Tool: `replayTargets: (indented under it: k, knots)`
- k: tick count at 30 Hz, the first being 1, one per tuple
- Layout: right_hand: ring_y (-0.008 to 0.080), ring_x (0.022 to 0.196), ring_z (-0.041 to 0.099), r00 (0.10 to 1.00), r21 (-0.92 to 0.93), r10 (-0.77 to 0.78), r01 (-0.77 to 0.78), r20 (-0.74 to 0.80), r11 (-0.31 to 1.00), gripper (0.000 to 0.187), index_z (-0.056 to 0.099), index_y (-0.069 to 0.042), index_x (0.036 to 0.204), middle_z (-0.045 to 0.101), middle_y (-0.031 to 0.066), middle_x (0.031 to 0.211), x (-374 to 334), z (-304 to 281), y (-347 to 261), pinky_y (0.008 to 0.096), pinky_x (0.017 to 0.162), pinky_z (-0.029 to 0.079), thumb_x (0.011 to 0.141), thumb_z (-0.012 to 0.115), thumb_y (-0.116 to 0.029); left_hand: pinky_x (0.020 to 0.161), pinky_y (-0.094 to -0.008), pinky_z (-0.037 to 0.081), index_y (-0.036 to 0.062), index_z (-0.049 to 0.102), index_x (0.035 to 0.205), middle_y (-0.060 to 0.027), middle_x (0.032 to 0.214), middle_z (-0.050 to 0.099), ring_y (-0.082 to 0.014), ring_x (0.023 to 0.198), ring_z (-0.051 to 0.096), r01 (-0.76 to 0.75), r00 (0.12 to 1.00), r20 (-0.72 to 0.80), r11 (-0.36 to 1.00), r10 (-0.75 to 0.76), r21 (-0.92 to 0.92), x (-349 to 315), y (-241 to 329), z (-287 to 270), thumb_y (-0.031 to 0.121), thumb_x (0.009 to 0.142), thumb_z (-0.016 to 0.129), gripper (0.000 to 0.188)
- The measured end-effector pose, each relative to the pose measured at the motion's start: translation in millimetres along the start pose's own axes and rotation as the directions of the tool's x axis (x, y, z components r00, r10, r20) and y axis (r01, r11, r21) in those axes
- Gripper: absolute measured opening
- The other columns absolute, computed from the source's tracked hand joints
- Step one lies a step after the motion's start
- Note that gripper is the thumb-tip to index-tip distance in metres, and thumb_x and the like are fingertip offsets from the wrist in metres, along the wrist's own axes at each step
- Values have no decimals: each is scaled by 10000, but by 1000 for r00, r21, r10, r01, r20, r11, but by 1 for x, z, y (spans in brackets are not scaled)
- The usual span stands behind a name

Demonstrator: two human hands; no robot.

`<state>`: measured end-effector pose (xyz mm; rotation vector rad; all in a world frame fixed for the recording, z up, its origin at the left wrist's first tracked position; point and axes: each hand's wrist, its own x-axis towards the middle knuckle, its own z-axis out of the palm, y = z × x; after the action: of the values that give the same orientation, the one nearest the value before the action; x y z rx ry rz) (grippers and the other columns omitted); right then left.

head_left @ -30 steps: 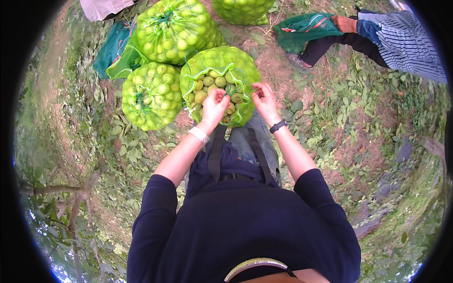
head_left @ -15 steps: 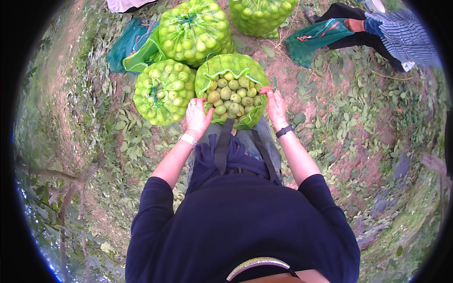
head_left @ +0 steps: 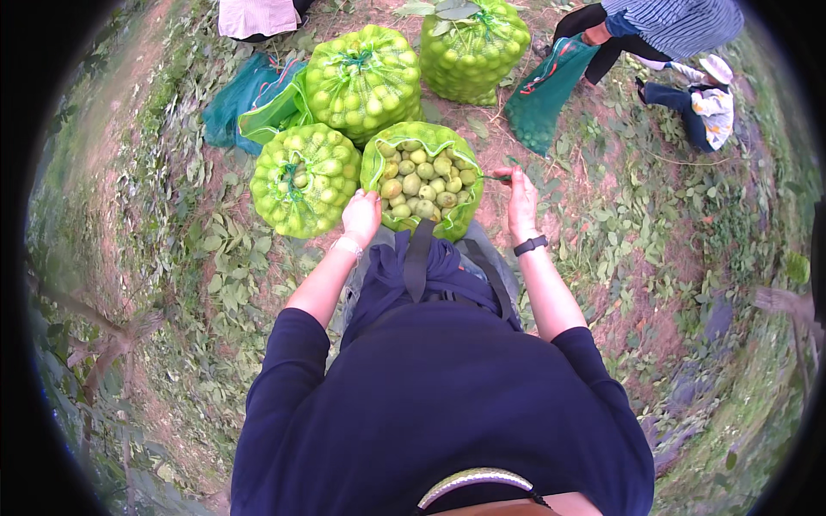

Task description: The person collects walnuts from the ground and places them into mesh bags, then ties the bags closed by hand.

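An open-topped green mesh sack (head_left: 411, 129) stands upright in front of me, full of round green-brown fruits (head_left: 426, 179) that look like walnuts in their husks. My left hand (head_left: 361, 215) is closed on the sack's rim at its near left side. Off the sack's right side, my right hand (head_left: 520, 199) pinches a dark green drawstring (head_left: 494, 178), which stretches from the rim to my fingers. Left of this sack, and touching or nearly touching it, sits a tied mesh sack (head_left: 303, 185) of the same fruits.
Two more filled mesh sacks (head_left: 366, 82) stand farther off, the second topped with leaves (head_left: 456, 9). A teal net bag (head_left: 232, 107) lies at left. At right a person in stripes (head_left: 671, 21) holds another teal bag (head_left: 551, 95); beyond sits another person (head_left: 710, 107). Leaf litter covers the ground.
My right hand has moved from the sack's rim outward to the right, drawing the drawstring out. My left hand stays by the left rim. The whole view has shifted, showing more at the far side.
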<state>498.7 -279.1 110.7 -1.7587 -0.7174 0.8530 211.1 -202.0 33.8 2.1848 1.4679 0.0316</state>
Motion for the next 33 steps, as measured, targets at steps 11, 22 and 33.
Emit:
replayTargets:
  k: [11,22,33]
  knots:
    - [147,862,551,1000,89,-8,5,29,996,358,599,-30,922,608,69,914,-8,3,5,281,798,404,922,353,-291,715,-386,456,38,502,944,-171,901,550,-303,814,567,224,974,15,958,-225,-177,-8,-9,8,138,735,577,244]
    - [139,872,495,971,-263,-219,238,97,935,200,607,-37,924,513,37,916,-2,-10,-3,251,791,384,881,456,-160,647,-286,433,28,539,891,-44,808,567,-142,702,529,630,695,588,-44,-415,-775,16,-25,37,86,725,551,176]
    - [114,605,431,962,562,50,-200,270,802,274,462,-62,716,465,15,650,5,21,11,270,686,393,914,381,-233,599,-224,389,31,519,739,-26,682,525,-96,631,480,347,931,363,412,-43,-842,-1,55,5,169,807,523,153]
